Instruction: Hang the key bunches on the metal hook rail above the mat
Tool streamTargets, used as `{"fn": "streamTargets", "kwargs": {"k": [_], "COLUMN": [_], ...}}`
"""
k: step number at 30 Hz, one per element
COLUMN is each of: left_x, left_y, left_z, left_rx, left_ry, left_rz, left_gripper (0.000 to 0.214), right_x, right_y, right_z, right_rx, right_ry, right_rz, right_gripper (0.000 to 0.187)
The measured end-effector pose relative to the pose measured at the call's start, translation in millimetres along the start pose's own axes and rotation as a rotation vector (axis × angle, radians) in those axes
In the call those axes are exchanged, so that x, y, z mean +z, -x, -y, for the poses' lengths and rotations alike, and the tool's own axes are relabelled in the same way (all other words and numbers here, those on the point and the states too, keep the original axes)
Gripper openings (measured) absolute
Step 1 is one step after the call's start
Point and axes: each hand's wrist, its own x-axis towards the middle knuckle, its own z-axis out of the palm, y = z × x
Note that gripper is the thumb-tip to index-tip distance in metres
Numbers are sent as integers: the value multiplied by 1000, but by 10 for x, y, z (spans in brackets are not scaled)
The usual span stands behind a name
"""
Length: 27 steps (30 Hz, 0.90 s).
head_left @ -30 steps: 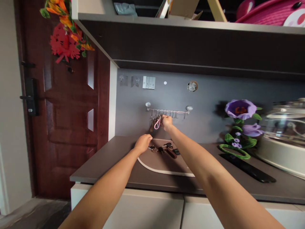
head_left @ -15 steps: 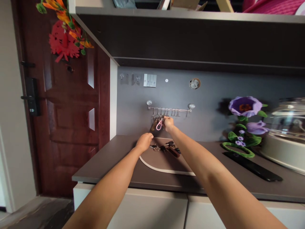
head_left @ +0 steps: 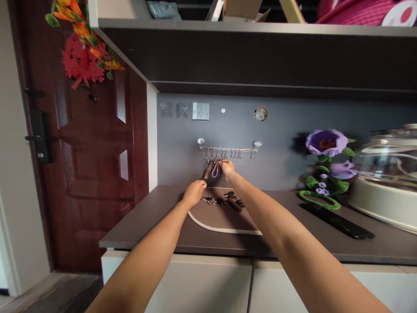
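Note:
A slim metal hook rack is fixed to the grey back wall. Key rings hang from its left hooks, among them a pink loop strap and a brown strap. My right hand is closed in a pinch at the top of the pink-strapped keychain, just under the hooks. Lower and to the left, my left hand has its fingers pressed together by the brown strap's lower end; what they hold is hidden. Several more keys with dark fobs and a brown tag lie on a mat below.
An overhanging shelf juts out above. To the right stand a purple knitted flower, a black elongated object and a white appliance with a clear dome. A dark red door is at the left.
The view has shifted slightly. The brown strap now slants down towards my left hand. My right hand stays at the hooks beside the pink strap.

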Motion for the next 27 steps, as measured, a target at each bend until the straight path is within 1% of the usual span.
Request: {"fn": "streamTargets", "kwargs": {"k": [4, 5, 6, 9, 13, 18, 23, 27], "left_x": [-36, -47, -57, -82, -104, -106, -104, -107], "left_y": [2, 3, 5, 16, 38, 53, 53, 52], "left_z": [-3, -6, -11, -28, -44, -38, -58, -77], "left_rx": [1, 3, 9, 8, 45, 88, 123, 182], "left_ry": [14, 18, 26, 35, 30, 21, 37, 22], "left_rz": [-9, -7, -7, 21, 84, 142, 193, 246], "left_gripper": [20, 20, 20, 18, 18, 18, 16, 15], "right_x": [-33, -42, -53, -102, -205, -386, -549, -580], "right_y": [86, 118, 156, 310, 580, 849, 966, 971], "right_z": [35, 42, 47, 54, 31, -95, -206, -231], "right_rx": [35, 19, -4, -73, -112, -158, -228, -285], "right_ry": [97, 131, 155, 203, 245, 367, 567, 729], "right_rz": [-120, -138, -126, -50, 62, 210, 344, 439], "right_gripper": [20, 22, 22, 18, 19, 15, 16, 18]}}
